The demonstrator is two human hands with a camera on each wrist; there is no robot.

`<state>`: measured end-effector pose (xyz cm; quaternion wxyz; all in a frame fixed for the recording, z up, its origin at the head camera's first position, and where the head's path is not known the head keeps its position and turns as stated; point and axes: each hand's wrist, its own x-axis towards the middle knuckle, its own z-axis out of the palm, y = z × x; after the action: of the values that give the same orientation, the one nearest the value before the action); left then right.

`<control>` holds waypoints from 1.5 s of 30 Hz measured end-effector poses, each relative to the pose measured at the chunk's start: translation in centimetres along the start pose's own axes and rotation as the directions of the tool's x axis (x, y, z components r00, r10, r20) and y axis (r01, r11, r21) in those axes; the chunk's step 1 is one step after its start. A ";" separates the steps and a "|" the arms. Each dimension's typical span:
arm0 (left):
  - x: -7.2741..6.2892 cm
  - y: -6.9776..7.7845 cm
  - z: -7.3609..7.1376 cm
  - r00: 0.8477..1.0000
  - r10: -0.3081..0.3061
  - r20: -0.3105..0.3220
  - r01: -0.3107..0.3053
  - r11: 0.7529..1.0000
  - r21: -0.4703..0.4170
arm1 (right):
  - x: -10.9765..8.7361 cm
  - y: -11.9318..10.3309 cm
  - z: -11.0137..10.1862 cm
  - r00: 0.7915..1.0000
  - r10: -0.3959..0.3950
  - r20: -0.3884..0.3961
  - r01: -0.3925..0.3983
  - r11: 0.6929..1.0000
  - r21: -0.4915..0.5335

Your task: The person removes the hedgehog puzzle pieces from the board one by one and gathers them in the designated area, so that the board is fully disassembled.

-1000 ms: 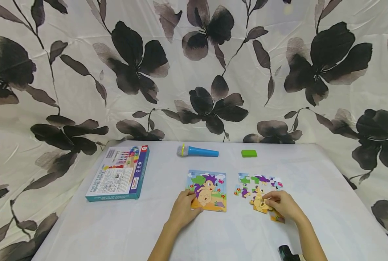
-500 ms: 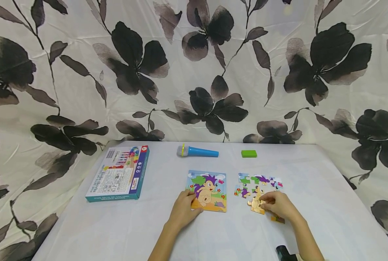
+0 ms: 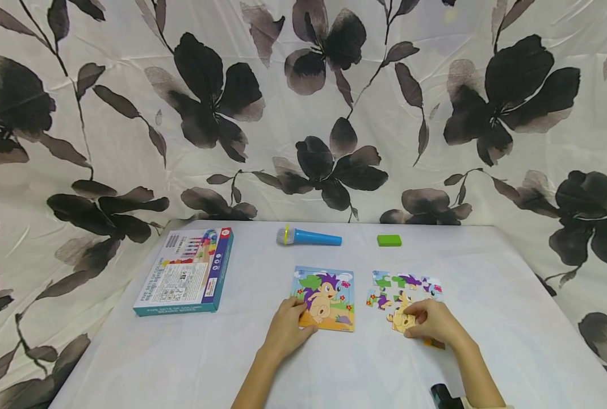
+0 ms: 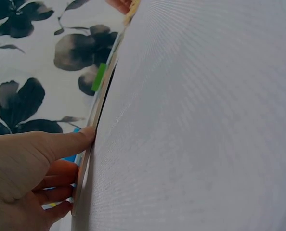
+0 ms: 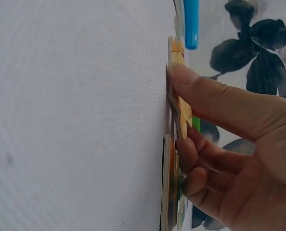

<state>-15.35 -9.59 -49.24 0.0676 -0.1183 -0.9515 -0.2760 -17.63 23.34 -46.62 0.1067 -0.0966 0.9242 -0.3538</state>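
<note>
A square hedgehog picture puzzle (image 3: 340, 309) lies flat on the white-covered table. My left hand (image 3: 286, 330) holds its near left corner, thumb on the near edge and fingers along the left side. To the right, my right hand (image 3: 436, 325) pinches a yellow jigsaw piece (image 3: 401, 322) between thumb and fingers. The right wrist view shows that jigsaw piece (image 5: 182, 108) edge-on, close over the tablecloth. Purple, green and blue jigsaw pieces (image 3: 382, 279) lie just beyond it in loose rows. An orange-brown piece (image 3: 437, 344) is partly hidden under the right hand.
A blue toy microphone (image 3: 315, 237) and a green block (image 3: 389, 241) lie toward the table's back edge. On the left is a flat printed box (image 3: 183, 272). A black object (image 3: 443, 395) shows beside the right forearm. Floral cloth (image 3: 334, 113) hangs behind.
The right hand has shifted slightly left with the yellow piece, which has turned and come away from the orange-brown one. The left hand and the picture puzzle have stayed put.
</note>
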 end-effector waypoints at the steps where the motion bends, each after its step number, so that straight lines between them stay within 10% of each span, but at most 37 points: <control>1: 0.0 0.0 0.0 1.000 -0.001 0.000 0.001 1.000 0.000 | 0.0 0.0 0.0 1.000 0.003 0.001 -0.003 1.000 -0.002; 45: -0.3 -0.4 -0.3 0.999 0.046 -0.005 -0.045 0.992 0.120 | 0.6 -1.9 -0.1 0.999 -0.005 -0.048 0.000 0.996 -0.094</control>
<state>-15.14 -10.15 -49.28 0.0844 -0.1348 -0.9632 -0.2169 -18.01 21.86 -45.28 0.0795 -0.0943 0.9419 -0.3123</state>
